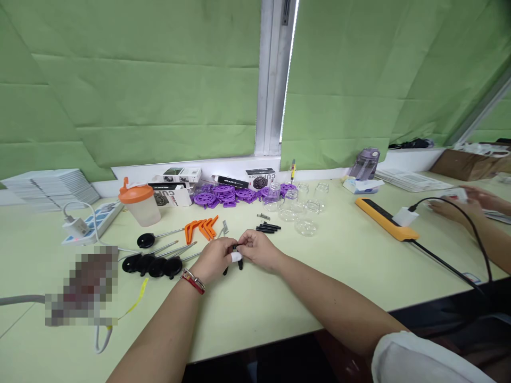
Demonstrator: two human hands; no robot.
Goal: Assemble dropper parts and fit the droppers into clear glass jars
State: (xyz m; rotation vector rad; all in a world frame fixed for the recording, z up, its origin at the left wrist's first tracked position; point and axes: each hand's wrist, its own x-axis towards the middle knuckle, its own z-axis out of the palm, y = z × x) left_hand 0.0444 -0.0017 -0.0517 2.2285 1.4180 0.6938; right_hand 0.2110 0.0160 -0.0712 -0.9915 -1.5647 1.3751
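Observation:
My left hand (215, 259) and my right hand (260, 250) meet over the table, fingers closed on a small black part (240, 264). Its legs stick out below my fingertips; the rest is hidden. Something white, apparently a wrap, covers my left thumb. Just beyond my right hand lie several black rods (269, 227) and thin metal springs (263, 216). Orange angled pieces (202, 227) and silver pins (225, 227) are past my left hand. Left of it rest several round black pieces (158, 267) with metal rods.
Purple wheel-shaped parts (225, 196), clear round cups (306, 227) and printed boxes (179, 196) line the back. A cup with an orange lid (140, 205) stands at left near a white power strip (99, 223). An orange power strip (385, 219) with cables lies right, near another person's hands (465, 205).

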